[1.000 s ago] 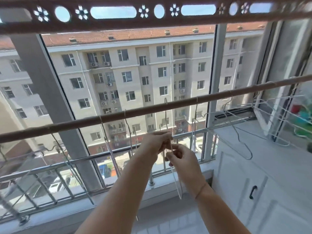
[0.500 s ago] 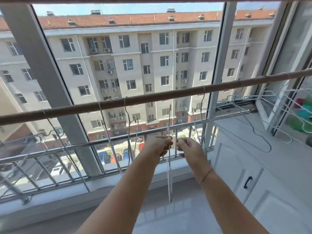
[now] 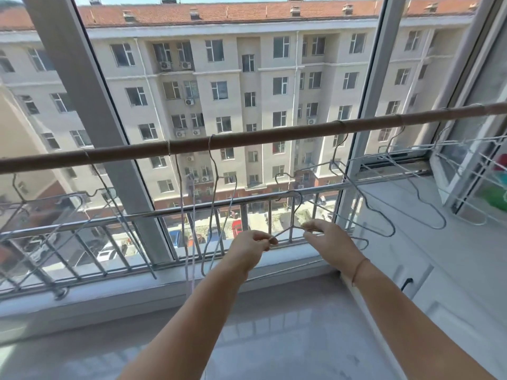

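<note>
A thin wire hanger (image 3: 291,225) is off the brown rail (image 3: 247,138) and held level below it, its hook pointing up. My left hand (image 3: 251,246) pinches the hanger's left arm, and my right hand (image 3: 325,235) pinches its right arm. Both hands are in front of the window's lower bars, well under the rail. Several other wire hangers (image 3: 216,204) hang from the rail to the left and right of my hands.
A white cabinet (image 3: 428,270) with a black handle stands at the right under an open window sash. Metal guard bars (image 3: 90,226) run outside the glass. A grey window post (image 3: 90,105) rises at the left. Glossy tiled floor lies below.
The hanger hung edge-on from the rail with both hands close together on it. Now it is off the rail, lower, turned flat to me, and my hands have spread apart along its arms.
</note>
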A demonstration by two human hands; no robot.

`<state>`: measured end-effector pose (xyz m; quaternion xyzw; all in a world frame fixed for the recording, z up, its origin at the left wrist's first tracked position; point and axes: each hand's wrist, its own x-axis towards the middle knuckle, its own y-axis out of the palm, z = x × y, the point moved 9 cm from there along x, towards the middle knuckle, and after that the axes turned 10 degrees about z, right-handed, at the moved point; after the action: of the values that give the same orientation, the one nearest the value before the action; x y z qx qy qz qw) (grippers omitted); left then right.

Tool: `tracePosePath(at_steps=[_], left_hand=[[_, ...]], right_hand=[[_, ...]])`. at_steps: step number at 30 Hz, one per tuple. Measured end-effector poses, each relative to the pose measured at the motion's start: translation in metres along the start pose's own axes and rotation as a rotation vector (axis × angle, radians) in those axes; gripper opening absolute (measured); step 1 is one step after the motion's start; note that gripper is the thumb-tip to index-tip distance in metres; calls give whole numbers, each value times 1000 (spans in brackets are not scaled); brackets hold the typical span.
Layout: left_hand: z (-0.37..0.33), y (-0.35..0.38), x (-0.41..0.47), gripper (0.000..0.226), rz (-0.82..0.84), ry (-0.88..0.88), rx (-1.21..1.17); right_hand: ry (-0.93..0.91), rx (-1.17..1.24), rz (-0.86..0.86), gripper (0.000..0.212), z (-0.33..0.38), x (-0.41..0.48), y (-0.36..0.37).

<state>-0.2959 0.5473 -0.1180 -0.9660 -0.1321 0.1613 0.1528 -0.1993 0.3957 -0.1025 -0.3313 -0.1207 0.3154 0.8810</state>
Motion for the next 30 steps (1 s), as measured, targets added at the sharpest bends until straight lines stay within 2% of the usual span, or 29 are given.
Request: tracePosePath(at_steps=[5, 9, 10, 11, 13, 15, 17, 22, 30], left_hand=[[3, 3, -2, 18, -53, 9, -80], [-12, -16, -16, 6, -386, 193, -118], [-17, -15, -19, 4, -421, 244, -130], [-23, -8, -20, 5, -393, 277, -158], [-31, 16, -17, 12, -235, 255, -242], [-40, 37, -10, 20, -92, 214, -322], [-55, 47, -4, 20, -19, 223, -411], [-98, 44, 7, 22, 44, 238, -582], [-137, 10, 20, 17, -20, 256, -649]], right_hand=[[-1, -31, 36, 10, -5, -18, -10], [13, 219, 23, 13, -6, -34, -15], [16, 294, 16, 12, -4, -38, -14], [17, 362, 6, 12, -2, -42, -14], [5, 460, -20, 11, 4, -48, -15], [-18, 501, -51, 9, 13, -49, -17], [-40, 506, -103, 13, 23, -48, -24], [-123, 455, -221, 18, 52, -38, -54], [-177, 456, -202, 22, 88, -8, -74]])
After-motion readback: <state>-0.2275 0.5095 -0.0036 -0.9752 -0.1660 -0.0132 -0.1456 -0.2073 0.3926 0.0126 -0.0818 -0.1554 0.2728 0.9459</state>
